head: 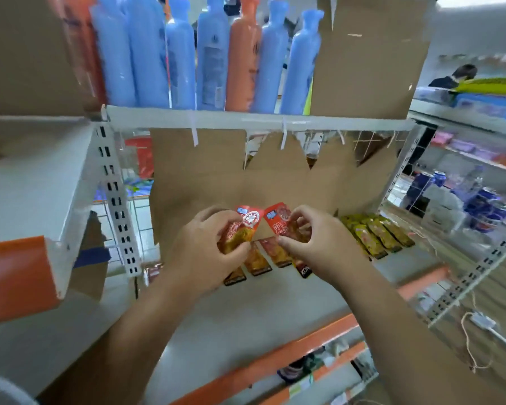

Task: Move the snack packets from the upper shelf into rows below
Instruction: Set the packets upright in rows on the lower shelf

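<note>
Nearest me, the left grip point(208, 247) curls round one red snack packet point(240, 229) and the right grip point(313, 244) pinches a second red packet point(278, 219), both just above the packet row point(263, 258) on the lower shelf point(246, 311), probably to line them up.

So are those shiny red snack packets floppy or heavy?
Probably floppy: the shiny red foil packet in the left hand looks curved in its grip. Likely light: the right hand holds a second red packet by a fingertip pinch. The glossy film may be slippery.
</note>
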The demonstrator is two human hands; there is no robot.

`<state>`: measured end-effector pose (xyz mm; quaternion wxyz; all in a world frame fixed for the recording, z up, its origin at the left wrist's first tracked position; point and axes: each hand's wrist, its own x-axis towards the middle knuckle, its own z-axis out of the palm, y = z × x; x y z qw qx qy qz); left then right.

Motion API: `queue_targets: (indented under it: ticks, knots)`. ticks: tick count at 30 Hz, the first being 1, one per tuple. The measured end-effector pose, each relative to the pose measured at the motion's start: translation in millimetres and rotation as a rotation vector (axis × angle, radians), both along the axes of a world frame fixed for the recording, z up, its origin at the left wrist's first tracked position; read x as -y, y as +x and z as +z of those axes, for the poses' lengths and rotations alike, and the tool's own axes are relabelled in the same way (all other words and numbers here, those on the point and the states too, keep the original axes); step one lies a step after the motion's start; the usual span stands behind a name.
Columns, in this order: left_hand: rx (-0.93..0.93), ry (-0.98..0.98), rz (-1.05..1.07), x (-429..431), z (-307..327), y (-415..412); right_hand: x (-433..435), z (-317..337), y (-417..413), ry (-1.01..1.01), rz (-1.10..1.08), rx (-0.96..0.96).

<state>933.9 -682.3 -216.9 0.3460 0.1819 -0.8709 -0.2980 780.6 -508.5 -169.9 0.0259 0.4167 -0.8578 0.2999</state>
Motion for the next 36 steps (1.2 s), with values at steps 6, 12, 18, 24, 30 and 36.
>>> queue_targets:
  ticks: [6, 12, 18, 24, 30, 36]
  knots:
    - [0.087, 0.146, 0.123, 16, -47, 7, 48, -59, -16, 0.071, 0.051, 0.059]
    - [0.162, 0.159, 0.302, 8, -98, 11, 79, -123, -32, 0.187, 0.150, 0.100]
    - [0.330, 0.089, 0.538, -2, -136, -14, 95, -166, -62, 0.256, 0.294, 0.115]
    - [0.494, -0.069, 0.817, 0, -156, -56, 109, -195, -88, 0.237, 0.381, 0.139]
    - [0.562, -0.104, 0.892, 16, -174, -71, 113, -203, -99, 0.235, 0.413, 0.165]
    - [0.493, -0.144, 0.885, 24, -178, -74, 115, -205, -102, 0.204, 0.417, 0.164]
